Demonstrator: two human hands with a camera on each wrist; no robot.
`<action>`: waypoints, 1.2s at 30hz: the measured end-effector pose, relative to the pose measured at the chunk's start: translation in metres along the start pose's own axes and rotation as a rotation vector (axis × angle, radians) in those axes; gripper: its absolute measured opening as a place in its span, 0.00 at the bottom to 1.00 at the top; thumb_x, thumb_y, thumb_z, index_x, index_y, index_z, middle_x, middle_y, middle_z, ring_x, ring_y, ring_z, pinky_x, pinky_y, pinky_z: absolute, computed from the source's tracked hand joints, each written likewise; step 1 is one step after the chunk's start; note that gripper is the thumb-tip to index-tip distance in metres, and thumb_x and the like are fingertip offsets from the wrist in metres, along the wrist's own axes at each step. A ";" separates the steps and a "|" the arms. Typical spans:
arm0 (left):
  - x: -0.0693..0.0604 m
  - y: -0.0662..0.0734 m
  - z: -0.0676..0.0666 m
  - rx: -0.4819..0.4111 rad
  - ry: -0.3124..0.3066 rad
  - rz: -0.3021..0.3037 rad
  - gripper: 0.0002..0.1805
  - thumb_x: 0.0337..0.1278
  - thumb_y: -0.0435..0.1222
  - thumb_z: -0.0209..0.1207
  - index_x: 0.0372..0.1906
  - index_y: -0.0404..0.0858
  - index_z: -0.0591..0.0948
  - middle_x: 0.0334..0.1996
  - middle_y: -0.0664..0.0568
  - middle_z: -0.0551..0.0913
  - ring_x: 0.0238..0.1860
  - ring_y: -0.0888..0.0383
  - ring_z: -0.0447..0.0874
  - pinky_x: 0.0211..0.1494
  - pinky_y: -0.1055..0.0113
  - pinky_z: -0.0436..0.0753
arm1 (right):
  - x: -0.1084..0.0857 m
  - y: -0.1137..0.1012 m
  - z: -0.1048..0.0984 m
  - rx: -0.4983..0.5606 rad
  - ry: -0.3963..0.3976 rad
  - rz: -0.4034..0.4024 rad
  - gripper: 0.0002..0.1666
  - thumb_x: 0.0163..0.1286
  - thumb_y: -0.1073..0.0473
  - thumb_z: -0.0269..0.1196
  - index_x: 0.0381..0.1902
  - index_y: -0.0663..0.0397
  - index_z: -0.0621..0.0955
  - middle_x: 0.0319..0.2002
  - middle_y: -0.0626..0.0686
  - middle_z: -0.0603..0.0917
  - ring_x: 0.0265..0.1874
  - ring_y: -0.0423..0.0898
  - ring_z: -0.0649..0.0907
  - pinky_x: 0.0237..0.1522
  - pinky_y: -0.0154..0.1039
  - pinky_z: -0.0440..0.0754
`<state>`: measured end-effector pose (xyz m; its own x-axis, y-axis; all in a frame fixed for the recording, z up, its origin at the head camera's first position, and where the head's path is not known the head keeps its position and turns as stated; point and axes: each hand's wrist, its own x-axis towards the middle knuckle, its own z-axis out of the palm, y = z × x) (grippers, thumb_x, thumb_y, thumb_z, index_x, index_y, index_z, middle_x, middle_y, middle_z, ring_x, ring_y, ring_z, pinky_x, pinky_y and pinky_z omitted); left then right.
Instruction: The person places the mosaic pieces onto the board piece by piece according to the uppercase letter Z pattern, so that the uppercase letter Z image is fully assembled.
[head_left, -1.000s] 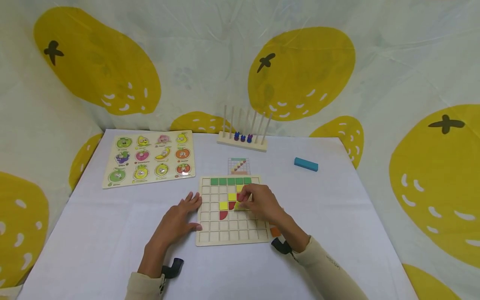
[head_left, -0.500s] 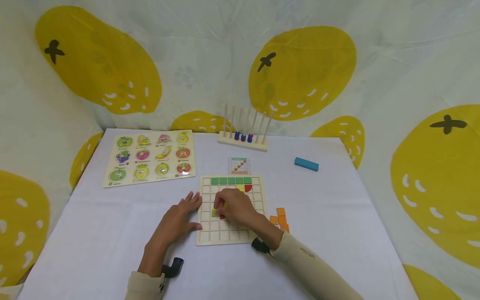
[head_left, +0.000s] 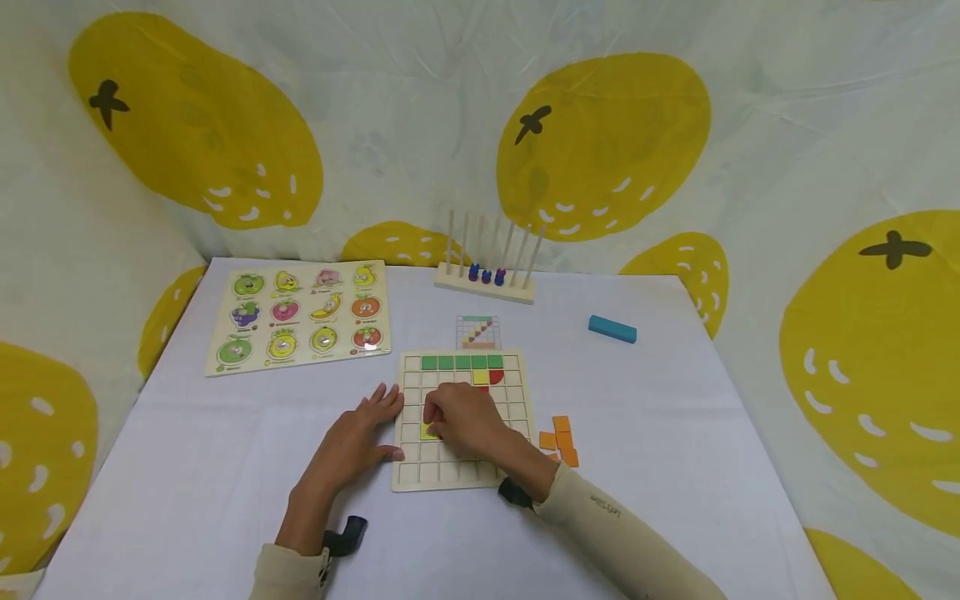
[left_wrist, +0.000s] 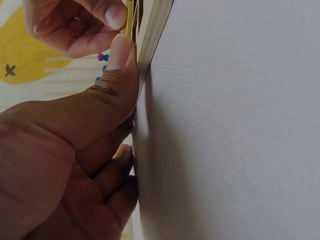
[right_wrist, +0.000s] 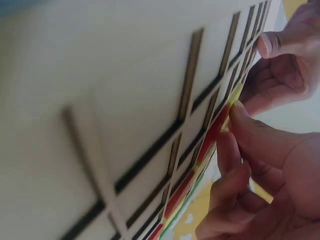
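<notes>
A square wooden grid board (head_left: pixel 408 477) lies on the table. My left hand (head_left: pixel 352 446) touches its left edge, thumb and fingers spread along the side. Over the middle of the board is my right hand (head_left: pixel 468 421), its thumb and curled fingers pinching a yellow square tile (head_left: pixel 427 432) at a left-side cell. In the right wrist view the thumb presses on that yellow tile (right_wrist: pixel 236 95), beside a red piece (right_wrist: pixel 214 131). Green square tiles (head_left: pixel 461 362) fill part of the top row. A red quarter-round piece (head_left: pixel 497 377) sits below them; my right hand hides several cells.
Orange tiles (head_left: pixel 564 439) lie loose right of the board. A pattern card (head_left: pixel 477 332) lies behind it. Farther back stand a fruit puzzle (head_left: pixel 300 321) and a peg stand with beads (head_left: pixel 483 285). A blue bar (head_left: pixel 612 328) lies at the right.
My right hand has moved left and slightly down across the board with the yellow tile, which now lies lower at a left-side cell. My left hand has stayed at the edge.
</notes>
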<state>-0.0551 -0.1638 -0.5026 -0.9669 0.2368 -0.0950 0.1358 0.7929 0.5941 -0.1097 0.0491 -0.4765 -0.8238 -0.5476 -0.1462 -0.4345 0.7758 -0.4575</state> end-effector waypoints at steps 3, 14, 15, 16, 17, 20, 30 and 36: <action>0.000 0.000 -0.001 0.005 -0.002 0.000 0.53 0.42 0.39 0.83 0.78 0.40 0.71 0.81 0.47 0.66 0.83 0.39 0.61 0.78 0.34 0.70 | -0.004 0.004 -0.005 0.029 -0.011 0.005 0.08 0.66 0.57 0.77 0.33 0.39 0.86 0.30 0.38 0.80 0.33 0.37 0.78 0.35 0.31 0.77; 0.000 0.000 -0.001 0.021 -0.002 -0.023 0.55 0.42 0.39 0.83 0.79 0.41 0.70 0.82 0.49 0.65 0.85 0.41 0.58 0.80 0.34 0.68 | -0.035 0.040 -0.038 0.158 0.086 0.112 0.07 0.65 0.57 0.78 0.37 0.42 0.89 0.34 0.39 0.86 0.40 0.43 0.84 0.45 0.41 0.82; 0.000 0.000 -0.001 0.021 -0.003 -0.023 0.55 0.41 0.39 0.83 0.79 0.41 0.70 0.82 0.49 0.65 0.85 0.42 0.58 0.80 0.35 0.68 | -0.039 0.044 -0.041 0.166 0.097 0.127 0.07 0.65 0.57 0.78 0.37 0.42 0.89 0.35 0.39 0.87 0.40 0.44 0.83 0.45 0.42 0.82; 0.000 -0.001 -0.001 0.022 -0.003 -0.021 0.55 0.41 0.39 0.84 0.79 0.41 0.70 0.82 0.49 0.65 0.85 0.42 0.58 0.80 0.35 0.68 | -0.043 0.049 -0.044 0.170 0.108 0.147 0.07 0.65 0.57 0.78 0.38 0.42 0.89 0.35 0.40 0.87 0.40 0.44 0.82 0.44 0.41 0.81; 0.000 -0.001 -0.001 0.024 -0.003 -0.020 0.55 0.41 0.39 0.84 0.79 0.41 0.70 0.82 0.49 0.65 0.85 0.43 0.58 0.80 0.35 0.68 | -0.047 0.054 -0.047 0.177 0.117 0.169 0.07 0.65 0.57 0.78 0.38 0.42 0.89 0.36 0.40 0.86 0.39 0.44 0.81 0.43 0.41 0.81; -0.001 -0.001 -0.001 0.027 -0.001 -0.016 0.55 0.41 0.39 0.84 0.79 0.40 0.70 0.81 0.48 0.66 0.85 0.44 0.58 0.80 0.35 0.68 | -0.057 0.070 -0.054 0.187 0.137 0.230 0.07 0.65 0.58 0.78 0.39 0.44 0.89 0.36 0.42 0.86 0.35 0.45 0.79 0.38 0.39 0.79; -0.002 0.000 0.000 0.008 0.015 -0.001 0.55 0.39 0.39 0.84 0.78 0.39 0.71 0.81 0.46 0.66 0.83 0.38 0.61 0.77 0.33 0.70 | -0.095 0.125 -0.067 0.171 0.155 0.376 0.10 0.64 0.60 0.78 0.41 0.46 0.89 0.40 0.48 0.88 0.33 0.46 0.77 0.34 0.38 0.76; -0.001 0.001 0.000 -0.002 0.008 -0.007 0.55 0.39 0.39 0.84 0.78 0.39 0.71 0.81 0.46 0.66 0.83 0.39 0.60 0.78 0.33 0.70 | -0.106 0.143 -0.066 0.125 0.143 0.387 0.12 0.62 0.60 0.79 0.44 0.48 0.90 0.42 0.49 0.88 0.35 0.47 0.77 0.37 0.38 0.76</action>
<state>-0.0541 -0.1632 -0.5019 -0.9695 0.2271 -0.0925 0.1291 0.7934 0.5948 -0.1083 0.2393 -0.4686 -0.9634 -0.1676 -0.2093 -0.0429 0.8669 -0.4967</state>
